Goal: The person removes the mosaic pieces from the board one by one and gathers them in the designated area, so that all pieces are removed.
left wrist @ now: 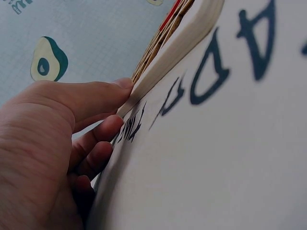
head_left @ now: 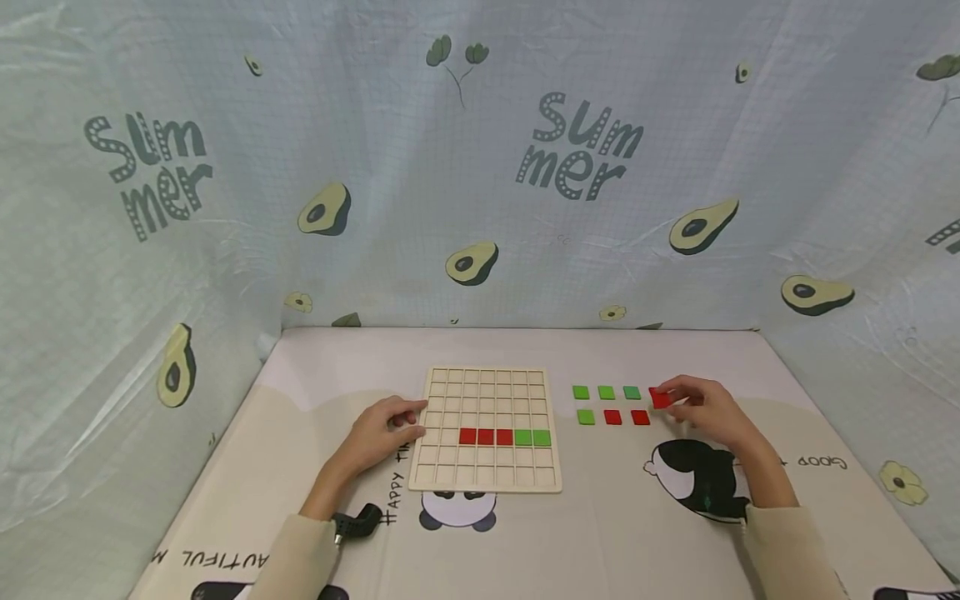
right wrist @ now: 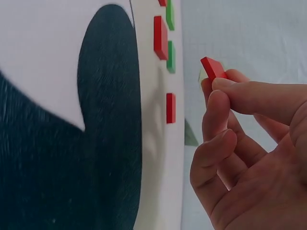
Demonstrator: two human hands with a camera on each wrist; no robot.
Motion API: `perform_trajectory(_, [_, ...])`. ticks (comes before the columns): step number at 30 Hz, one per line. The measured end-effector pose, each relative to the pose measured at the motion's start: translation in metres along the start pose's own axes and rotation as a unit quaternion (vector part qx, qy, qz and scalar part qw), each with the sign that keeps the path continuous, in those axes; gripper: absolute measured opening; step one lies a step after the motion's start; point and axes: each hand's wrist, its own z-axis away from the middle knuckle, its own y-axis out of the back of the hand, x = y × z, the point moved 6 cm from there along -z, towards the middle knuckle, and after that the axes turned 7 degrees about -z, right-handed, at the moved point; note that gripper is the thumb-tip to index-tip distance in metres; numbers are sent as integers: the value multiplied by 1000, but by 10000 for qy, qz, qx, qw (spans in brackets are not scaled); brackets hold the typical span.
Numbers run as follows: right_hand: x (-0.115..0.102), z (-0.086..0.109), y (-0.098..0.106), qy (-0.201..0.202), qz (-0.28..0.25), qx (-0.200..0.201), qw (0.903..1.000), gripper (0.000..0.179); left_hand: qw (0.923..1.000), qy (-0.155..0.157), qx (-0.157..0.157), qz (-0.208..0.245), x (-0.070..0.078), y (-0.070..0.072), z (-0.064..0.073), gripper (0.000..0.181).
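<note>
A pale wooden grid board (head_left: pixel 442 477) lies flat on the table. One row of it carries three red tiles (head_left: pixel 486 437) and two green tiles (head_left: pixel 542 437). My left hand (head_left: pixel 381 433) rests at its left edge, thumb and index finger touching the rim, the other fingers bent inward; in the left wrist view the fingertips meet the board's side (left wrist: pixel 184 48). Over at the right, my right hand (head_left: pixel 708 408) pinches a red tile (right wrist: pixel 213 68) between thumb and fingers, off the table. Another red tile (right wrist: pixel 171 108) lies below it.
Between board and right hand lie loose tiles in two rows: a green tile (head_left: pixel 581 392), a bluish-green tile (head_left: pixel 632 392), a red tile (head_left: pixel 612 417) and several others. A black object (head_left: pixel 360 522) sits at the left wrist. Printed sheets (head_left: pixel 465 167) wall the table's back and sides.
</note>
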Motion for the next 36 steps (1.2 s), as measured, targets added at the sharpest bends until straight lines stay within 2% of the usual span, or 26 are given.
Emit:
perform_trajectory(10, [14,3,2,-319,224,64,9992,32,10000,36,-15,-21,0,1,0,46])
perform_trajectory(23, [23,8,-1,-445,329,-95,9984,30,10000,-20,-7,36,0,-1,0,46])
perform_trajectory(30, [24,7,-2,-494,259,-231,9982,32,9999,103,10,-23,-1,-1,1,46])
perform_trajectory(36, [26,7,0,-477,203,-297,9982,33,10000,52,8,-5,-2,-1,0,46])
